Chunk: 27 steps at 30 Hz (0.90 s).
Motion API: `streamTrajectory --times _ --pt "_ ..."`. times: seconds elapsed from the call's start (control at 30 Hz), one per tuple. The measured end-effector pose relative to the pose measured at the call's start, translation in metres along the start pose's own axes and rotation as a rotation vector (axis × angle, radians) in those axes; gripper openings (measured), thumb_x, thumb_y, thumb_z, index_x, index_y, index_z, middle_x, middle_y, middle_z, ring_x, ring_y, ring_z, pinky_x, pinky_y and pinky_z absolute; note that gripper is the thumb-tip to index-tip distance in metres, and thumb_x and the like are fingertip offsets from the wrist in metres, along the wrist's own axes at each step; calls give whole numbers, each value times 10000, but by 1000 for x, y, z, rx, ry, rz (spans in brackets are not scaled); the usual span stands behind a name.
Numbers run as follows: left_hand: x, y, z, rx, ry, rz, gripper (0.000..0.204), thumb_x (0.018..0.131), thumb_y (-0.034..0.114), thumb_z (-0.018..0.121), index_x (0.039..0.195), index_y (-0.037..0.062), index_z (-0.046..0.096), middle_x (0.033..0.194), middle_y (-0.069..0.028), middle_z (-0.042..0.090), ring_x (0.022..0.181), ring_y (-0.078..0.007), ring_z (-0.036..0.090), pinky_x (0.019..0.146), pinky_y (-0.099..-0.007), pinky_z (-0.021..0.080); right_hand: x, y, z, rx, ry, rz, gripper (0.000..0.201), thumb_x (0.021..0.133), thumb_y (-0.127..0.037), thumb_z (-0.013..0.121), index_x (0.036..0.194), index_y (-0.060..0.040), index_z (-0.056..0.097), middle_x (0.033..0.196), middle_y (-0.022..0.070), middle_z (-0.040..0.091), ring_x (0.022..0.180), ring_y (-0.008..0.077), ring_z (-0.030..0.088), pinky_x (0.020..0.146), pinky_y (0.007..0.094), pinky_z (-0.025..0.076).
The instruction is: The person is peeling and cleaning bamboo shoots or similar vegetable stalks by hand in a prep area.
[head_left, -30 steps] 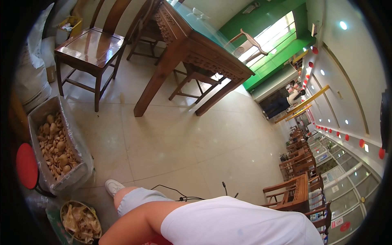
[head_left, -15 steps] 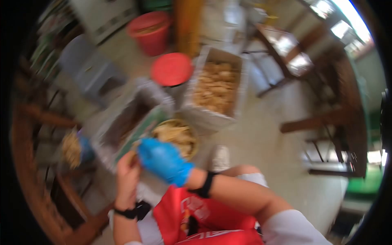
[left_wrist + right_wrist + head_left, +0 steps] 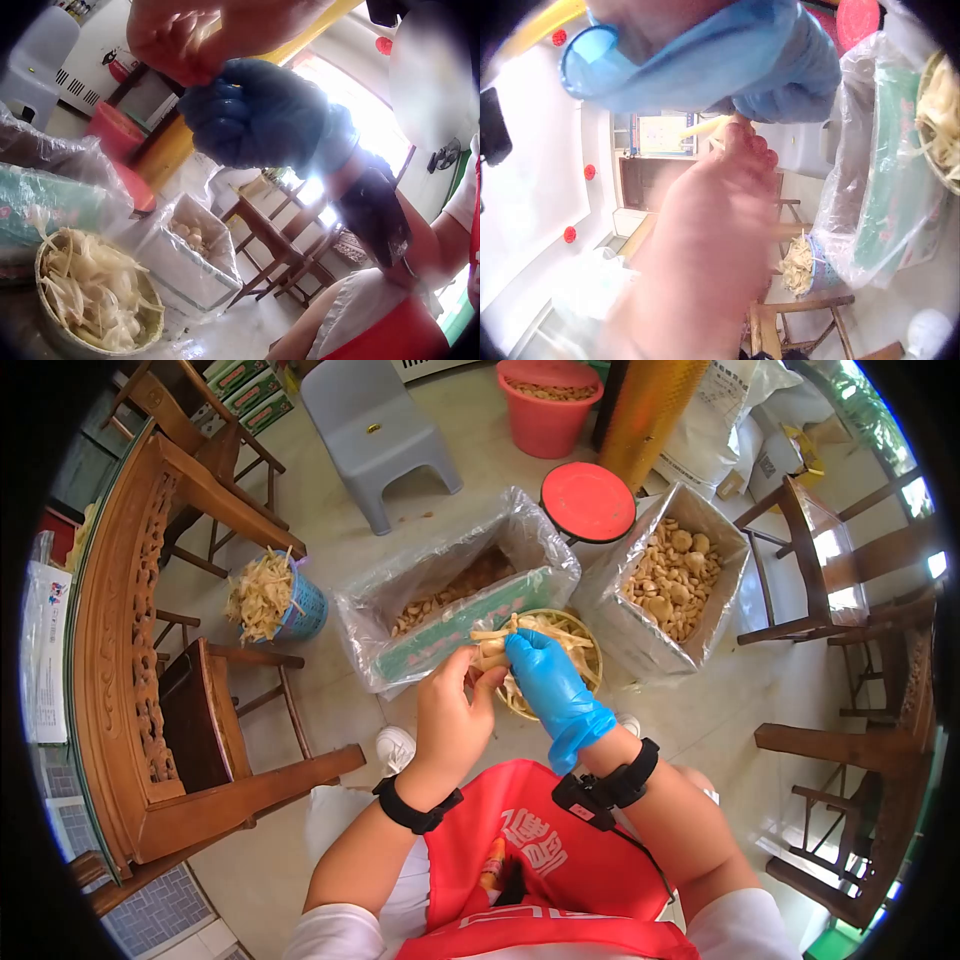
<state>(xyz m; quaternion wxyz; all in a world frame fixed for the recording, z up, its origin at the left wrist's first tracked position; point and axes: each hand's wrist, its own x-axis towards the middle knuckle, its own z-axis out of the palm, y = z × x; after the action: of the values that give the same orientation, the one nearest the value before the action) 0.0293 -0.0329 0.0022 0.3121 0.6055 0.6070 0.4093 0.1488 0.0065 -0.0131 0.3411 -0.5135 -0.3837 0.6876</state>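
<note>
My bare left hand point(image 3: 452, 715) pinches a pale yellowish piece point(image 3: 492, 647) between thumb and fingers. On its other side, the blue-gloved right hand point(image 3: 548, 690) has its fingers curled round the same piece, close against the left fingertips. Both hands are over the near side of a round basket point(image 3: 597, 678) of pale, thin strips. In the left wrist view, the gloved hand point(image 3: 255, 116) touches the bare fingers point(image 3: 176, 45); the piece is mostly hidden there. The right wrist view shows the bare hand point(image 3: 705, 225) blurred, below the glove point(image 3: 780, 67).
Beyond the hands stands a plastic-lined box point(image 3: 360, 650) with a green panel. Right of it are a red stool point(image 3: 588, 502) and a lined box of tan pieces point(image 3: 672, 585). A blue basket of strips point(image 3: 308, 610) and wooden furniture point(image 3: 150, 660) lie left.
The head view has swung from the room at the right down onto the hands and boxes, and is sharp now. Both hands stay together, shown nearer the middle of the view than half a second ago.
</note>
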Motion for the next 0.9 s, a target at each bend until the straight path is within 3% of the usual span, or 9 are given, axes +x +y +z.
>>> streamTrajectory --times 0.1,0.33,0.43,0.5,0.6,0.67,0.7,0.77,0.9 --pt "-2 0 -4 76 35 50 162 801 26 656 932 -34 583 771 -156 628 635 -261 610 580 -328 451 -12 -17 7 105 -52 52 346 882 -192 393 1006 24 633 905 95 660 797 174 588 744 310 463" --pt "-4 -8 -8 229 10 206 173 798 3 632 955 -25 562 850 -181 608 713 -344 596 624 -423 463 4 -1 -10 151 -158 360 252 856 -236 436 942 -66 600 694 -4 503 605 115 448 546 276 360" --pt "-1 -12 -10 277 49 307 179 797 26 659 958 0 586 831 -155 621 690 -280 605 634 -333 475 4 -2 -11 181 -190 408 238 855 -247 445 918 -75 598 671 -18 469 570 108 412 511 264 318" --pt "0 -8 -12 181 23 222 188 801 30 663 970 3 585 856 -137 632 718 -248 612 655 -316 481 2 -9 -10 152 -177 397 241 854 -253 453 899 -75 609 670 -19 476 562 109 410 504 263 311" --pt "3 -8 -15 -48 -64 64 176 825 59 661 972 5 581 892 -107 642 770 -195 627 695 -283 489 0 -12 -8 -84 -149 261 292 875 -256 437 847 -27 615 649 31 509 580 139 457 514 308 361" --pt "5 -10 -16 -181 -124 -10 161 843 85 654 961 5 577 903 -95 642 794 -175 635 714 -266 491 1 3 -2 -302 39 -167 314 898 -249 432 834 1 610 665 152 576 604 268 560 560 395 426" --pt "6 -12 -17 -310 -143 -107 163 864 125 647 963 12 585 892 -70 642 786 -147 627 707 -258 488 0 3 -2 -302 37 -168 314 898 -249 432 834 1 610 665 152 576 604 268 560 560 395 426" --pt "8 -15 -17 -436 -157 -203 175 885 166 640 966 18 592 881 -46 642 778 -119 619 701 -250 484 -4 -1 0 -609 105 -320 267 903 -235 453 876 -9 592 768 242 594 698 403 593 616 467 453" --pt "11 -11 -23 -611 -223 -397 231 919 241 601 986 20 601 852 -18 630 778 -92 594 707 -241 474 -7 -10 1 -715 90 -469 201 887 -216 488 882 -41 588 793 235 594 725 434 566 605 490 452"
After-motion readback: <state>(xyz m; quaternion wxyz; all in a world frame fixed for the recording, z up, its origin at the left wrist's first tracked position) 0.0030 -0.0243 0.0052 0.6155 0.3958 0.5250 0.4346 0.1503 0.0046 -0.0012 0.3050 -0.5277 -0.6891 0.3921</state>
